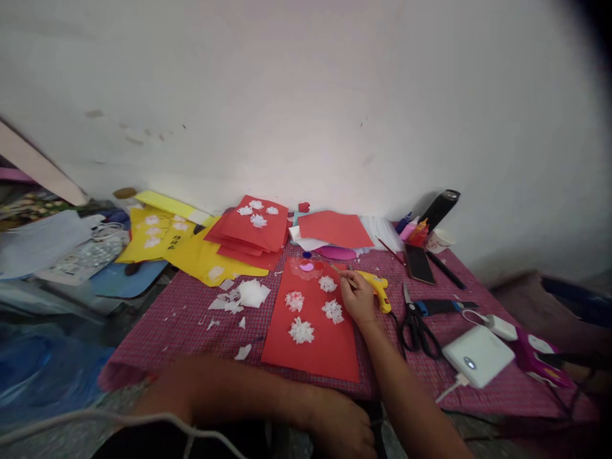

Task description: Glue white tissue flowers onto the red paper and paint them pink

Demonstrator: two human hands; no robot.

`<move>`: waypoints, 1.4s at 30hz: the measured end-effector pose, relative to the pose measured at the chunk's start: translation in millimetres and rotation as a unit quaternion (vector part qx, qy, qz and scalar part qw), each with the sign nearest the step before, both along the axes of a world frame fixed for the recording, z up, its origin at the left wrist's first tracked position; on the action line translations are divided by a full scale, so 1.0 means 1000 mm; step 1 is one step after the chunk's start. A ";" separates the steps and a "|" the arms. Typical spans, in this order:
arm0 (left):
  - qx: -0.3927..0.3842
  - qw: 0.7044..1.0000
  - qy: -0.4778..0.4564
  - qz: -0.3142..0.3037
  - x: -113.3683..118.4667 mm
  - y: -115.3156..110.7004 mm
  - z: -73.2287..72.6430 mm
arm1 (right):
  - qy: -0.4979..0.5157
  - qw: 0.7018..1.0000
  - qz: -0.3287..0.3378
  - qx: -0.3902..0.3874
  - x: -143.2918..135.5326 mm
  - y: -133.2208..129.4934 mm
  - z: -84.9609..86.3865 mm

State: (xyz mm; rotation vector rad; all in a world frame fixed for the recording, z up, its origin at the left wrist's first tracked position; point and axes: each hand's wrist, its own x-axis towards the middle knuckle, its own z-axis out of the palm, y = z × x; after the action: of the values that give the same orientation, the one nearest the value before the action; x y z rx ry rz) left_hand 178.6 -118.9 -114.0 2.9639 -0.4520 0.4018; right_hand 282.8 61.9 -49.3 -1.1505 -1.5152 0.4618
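My right hand point(357, 296) is closed in a pinch on a thin stick point(336, 268), perhaps a brush, over the upper right of a red paper sheet point(310, 360). Several crumpled white paper flowers point(301, 331) lie on that sheet; one flower point(294, 301) shows red marks. At the sheet's top sits a clear plastic palette point(299, 273) with pink and red paint point(306, 267). My left hand point(342, 424) rests low, by the table's front edge, its fingers loosely bent with nothing visible in them. Its underside is hidden.
White paper scraps point(252, 293) lie left of the sheet. Behind are stacked red papers point(268, 233) and yellow papers point(198, 255). To the right are a yellow glue gun point(382, 293), black scissors point(417, 328), a blue-handled knife point(437, 307), a phone point(419, 263) and a white power bank point(478, 356).
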 end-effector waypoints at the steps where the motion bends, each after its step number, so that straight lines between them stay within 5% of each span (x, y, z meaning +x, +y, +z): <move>1: 0.002 1.000 0.002 0.009 -0.001 -0.003 0.001 | -0.003 1.000 0.003 0.003 0.000 0.000 0.000; 5: -0.003 0.998 0.029 0.063 -0.009 -0.019 0.009 | -0.004 1.000 0.008 0.010 0.001 -0.002 0.000; 9: -0.025 0.976 0.008 0.217 -0.033 -0.047 0.004 | 0.001 1.000 0.000 0.011 0.003 -0.002 -0.003; 11: -0.091 0.940 -0.039 0.327 -0.052 -0.066 -0.006 | 0.006 1.000 -0.006 0.010 0.003 -0.001 -0.004; 14: -0.249 0.833 -0.179 0.460 -0.091 -0.095 -0.015 | 0.011 1.000 -0.017 0.006 0.004 0.000 -0.005; 17: -0.326 0.732 -0.229 0.552 -0.135 -0.116 -0.009 | 0.014 1.000 -0.025 0.002 0.004 0.001 -0.005; 22: -0.275 0.699 -0.257 0.608 -0.175 -0.121 0.020 | 0.019 0.999 -0.034 0.007 0.004 -0.003 -0.001; 28: -0.131 0.758 -0.250 0.587 -0.165 -0.082 0.071 | 0.022 0.999 -0.029 0.010 0.005 -0.005 -0.001; 34: -0.041 0.756 -0.101 0.645 -0.152 0.018 0.134 | 0.028 0.999 -0.027 0.007 0.004 -0.003 -0.003; 37: 0.002 0.749 0.007 0.662 -0.134 0.069 0.141 | 0.032 0.999 -0.026 0.014 0.003 -0.004 -0.001; 42: 0.014 0.755 0.038 0.654 -0.105 0.117 0.124 | 0.030 0.999 -0.025 0.029 0.004 -0.005 0.002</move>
State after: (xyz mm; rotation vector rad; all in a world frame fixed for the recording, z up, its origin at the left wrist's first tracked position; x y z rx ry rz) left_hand 73.5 -1.9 10.0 2.7348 1.7136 0.3218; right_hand 286.9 57.0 -47.1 -1.1169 -1.4362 0.4117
